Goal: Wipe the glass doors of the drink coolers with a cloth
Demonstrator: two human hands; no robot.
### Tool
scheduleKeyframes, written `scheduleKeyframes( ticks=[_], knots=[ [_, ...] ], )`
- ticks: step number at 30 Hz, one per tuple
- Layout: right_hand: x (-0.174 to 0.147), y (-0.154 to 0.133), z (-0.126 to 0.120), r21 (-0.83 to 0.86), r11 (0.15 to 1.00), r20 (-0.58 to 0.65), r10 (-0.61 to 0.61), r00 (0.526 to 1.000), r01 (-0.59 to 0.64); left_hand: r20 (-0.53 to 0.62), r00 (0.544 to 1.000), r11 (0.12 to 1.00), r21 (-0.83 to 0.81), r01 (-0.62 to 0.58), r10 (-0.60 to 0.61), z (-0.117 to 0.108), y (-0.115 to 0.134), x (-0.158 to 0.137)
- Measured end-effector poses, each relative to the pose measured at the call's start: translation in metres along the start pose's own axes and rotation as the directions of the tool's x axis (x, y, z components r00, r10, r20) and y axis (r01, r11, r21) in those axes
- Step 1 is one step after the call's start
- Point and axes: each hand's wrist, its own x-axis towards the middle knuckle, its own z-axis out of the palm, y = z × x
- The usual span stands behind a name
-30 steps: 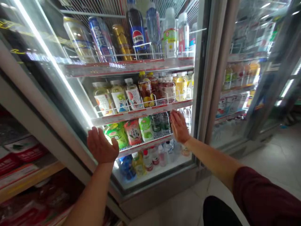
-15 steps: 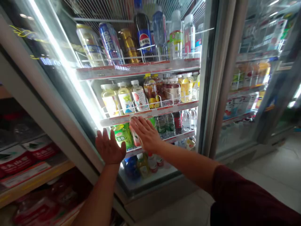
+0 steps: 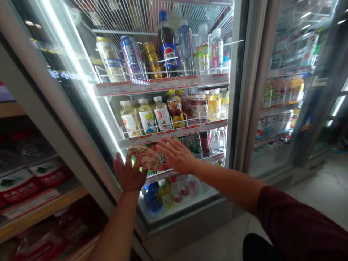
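Note:
A crumpled beige and pinkish packet [image 3: 146,158], with a black-and-white printed patch at its right end, spans the gap between my hands. My right hand [image 3: 179,156] is at that printed end, its fingers long and close together over it; the thumb is hidden behind, and the packet appears held there. At the packet's other end, my left hand [image 3: 129,174] is raised with fingers spread, the fingertips overlapping it. Whether the left fingers touch it I cannot tell. Both hands are in front of a lit drinks fridge [image 3: 160,137], whose lower shelf they partly cover.
Bottled drinks [image 3: 162,114] line the middle shelf, with cans [image 3: 132,56] and a cola bottle [image 3: 168,47] above. More bottles [image 3: 166,194] stand at the bottom. A metal door frame [image 3: 246,90] rises on the right; a wooden shelf [image 3: 40,203] with red-labelled packs is at left.
The packet, mostly covered by my right hand before, now shows stretched sideways toward my left hand. My right hand has shifted slightly right; the left stays nearly in place. The view has tilted a little.

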Motion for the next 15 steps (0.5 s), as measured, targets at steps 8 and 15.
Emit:
scheduleKeyframes(
  ticks=[8,15],
  knots=[
    [-0.095,0.129,-0.032,-0.328,0.935,-0.091,0.113,0.989,-0.137,0.019,0.999,0.999,0.026,0.042,-0.042,-0.003,-0.001,0.006],
    [-0.101,0.127,-0.018,-0.338,0.93,-0.119,0.109,0.987,-0.143,0.048,0.997,0.997,0.056,0.054,-0.057,-0.023,0.023,0.001]
  ],
)
